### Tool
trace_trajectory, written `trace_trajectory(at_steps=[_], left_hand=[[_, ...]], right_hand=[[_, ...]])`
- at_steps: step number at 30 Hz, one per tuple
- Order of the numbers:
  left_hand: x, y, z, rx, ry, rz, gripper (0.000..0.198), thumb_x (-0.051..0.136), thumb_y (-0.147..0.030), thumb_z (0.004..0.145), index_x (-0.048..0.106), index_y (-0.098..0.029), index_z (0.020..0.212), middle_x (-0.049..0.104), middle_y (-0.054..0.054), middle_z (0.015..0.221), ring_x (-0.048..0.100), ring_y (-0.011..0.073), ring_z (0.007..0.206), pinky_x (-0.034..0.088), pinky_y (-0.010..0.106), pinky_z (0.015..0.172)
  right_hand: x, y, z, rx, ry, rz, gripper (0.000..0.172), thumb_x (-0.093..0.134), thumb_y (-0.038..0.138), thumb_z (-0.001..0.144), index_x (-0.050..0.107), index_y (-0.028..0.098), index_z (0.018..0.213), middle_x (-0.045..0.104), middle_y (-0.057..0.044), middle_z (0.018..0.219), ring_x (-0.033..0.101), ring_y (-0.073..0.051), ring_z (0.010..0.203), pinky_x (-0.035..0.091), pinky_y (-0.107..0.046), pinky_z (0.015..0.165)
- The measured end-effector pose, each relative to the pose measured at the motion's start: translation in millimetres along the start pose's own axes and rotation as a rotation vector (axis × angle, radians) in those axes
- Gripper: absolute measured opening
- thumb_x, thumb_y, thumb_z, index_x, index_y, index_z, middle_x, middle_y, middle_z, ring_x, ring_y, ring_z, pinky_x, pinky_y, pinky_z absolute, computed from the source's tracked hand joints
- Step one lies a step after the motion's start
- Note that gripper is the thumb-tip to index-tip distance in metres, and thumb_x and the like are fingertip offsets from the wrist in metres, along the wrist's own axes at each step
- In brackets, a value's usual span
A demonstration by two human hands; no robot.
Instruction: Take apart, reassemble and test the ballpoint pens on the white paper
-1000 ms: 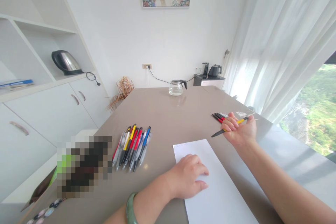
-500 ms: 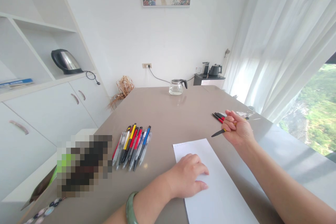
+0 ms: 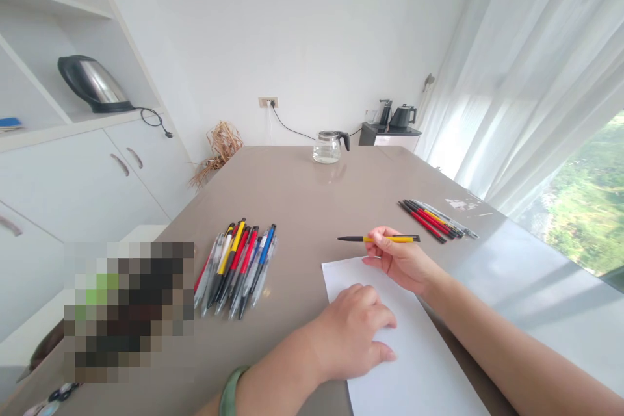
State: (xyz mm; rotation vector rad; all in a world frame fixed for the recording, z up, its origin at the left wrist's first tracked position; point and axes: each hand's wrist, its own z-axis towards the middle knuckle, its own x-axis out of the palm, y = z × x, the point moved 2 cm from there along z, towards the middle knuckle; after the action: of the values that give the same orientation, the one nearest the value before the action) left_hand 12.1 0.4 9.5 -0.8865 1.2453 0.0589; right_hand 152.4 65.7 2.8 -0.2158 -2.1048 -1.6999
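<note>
Yellow pen (image 3: 390,238) pinched in R hand (image 3: 402,264); L hand (image 3: 353,333) flat on paper (image 3: 424,374), pens (image 3: 238,263) alongside.

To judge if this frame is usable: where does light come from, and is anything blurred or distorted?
Head view: daylight comes through the washed-out curtain on the right; the table reflects the glass jug; a pixelated patch covers the lower left; the shelf leans from wide-angle distortion; the yellow pen is sharp.
</note>
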Motion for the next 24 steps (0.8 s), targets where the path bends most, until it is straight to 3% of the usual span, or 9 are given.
trace_trajectory(at_steps=[3, 5, 7, 11, 16, 24], left_hand=[[0.1, 2, 1, -0.01, 0.01, -0.016, 0.027, 0.059, -0.037, 0.069, 0.057, -0.023, 0.092, 0.047, 0.002, 0.086, 0.044, 0.0179, 0.086, 0.036, 0.031, 0.083], [0.3, 3, 1, -0.014, 0.01, -0.025, 0.027, 0.059, -0.037, 0.069, 0.057, -0.023, 0.092, 0.047, 0.002, 0.086, 0.044, 0.0178, 0.086, 0.035, 0.031, 0.084], [0.6, 5, 2, -0.017, 0.012, -0.031, 0.027, 0.06, -0.037, 0.069, 0.057, -0.023, 0.091, 0.047, 0.002, 0.086, 0.044, 0.0177, 0.086, 0.035, 0.031, 0.084], [0.7, 7, 3, -0.02, 0.014, -0.045, 0.027, 0.061, -0.037, 0.068, 0.057, -0.022, 0.09, 0.048, 0.002, 0.085, 0.044, 0.0178, 0.086, 0.036, 0.03, 0.084], [-0.2, 8, 4, -0.036, 0.03, -0.078, 0.027, 0.061, -0.036, 0.068, 0.057, -0.023, 0.091, 0.048, 0.002, 0.086, 0.044, 0.0178, 0.086, 0.036, 0.03, 0.084], [1.1, 8, 3, -0.034, 0.023, -0.071, 0.028, 0.061, -0.037, 0.068, 0.057, -0.021, 0.09, 0.048, 0.002, 0.085, 0.044, 0.0174, 0.086, 0.036, 0.03, 0.083]], right_hand=[[-3, -6, 3, -0.127, -0.112, -0.127, 0.024, 0.069, 0.021, 0.058, 0.046, 0.017, 0.062, 0.04, 0.008, 0.049, 0.039, -0.004, 0.041, 0.038, -0.017, 0.041], [-2, -9, 3, -0.158, -0.159, -0.192, 0.021, 0.067, 0.024, 0.06, 0.047, 0.018, 0.064, 0.038, 0.009, 0.048, 0.034, -0.004, 0.037, 0.031, -0.016, 0.035], [-1, -11, 4, -0.116, -0.16, -0.247, 0.018, 0.058, 0.034, 0.068, 0.053, 0.018, 0.074, 0.045, 0.006, 0.05, 0.038, -0.005, 0.037, 0.032, -0.018, 0.035], [0, -11, 6, -0.07, -0.156, -0.422, 0.036, 0.042, 0.046, 0.076, 0.06, 0.016, 0.085, 0.06, -0.004, 0.064, 0.044, -0.009, 0.042, 0.035, -0.023, 0.04], [-1, -10, 7, -0.205, -0.264, -0.786, 0.011, 0.052, 0.024, 0.067, 0.06, 0.018, 0.066, 0.052, 0.001, 0.05, 0.045, -0.011, 0.05, 0.034, -0.021, 0.046], [5, -13, 8, -0.244, -0.202, -0.98, 0.012, 0.046, 0.018, 0.064, 0.058, 0.017, 0.061, 0.053, 0.002, 0.054, 0.044, -0.011, 0.051, 0.034, -0.021, 0.046]])
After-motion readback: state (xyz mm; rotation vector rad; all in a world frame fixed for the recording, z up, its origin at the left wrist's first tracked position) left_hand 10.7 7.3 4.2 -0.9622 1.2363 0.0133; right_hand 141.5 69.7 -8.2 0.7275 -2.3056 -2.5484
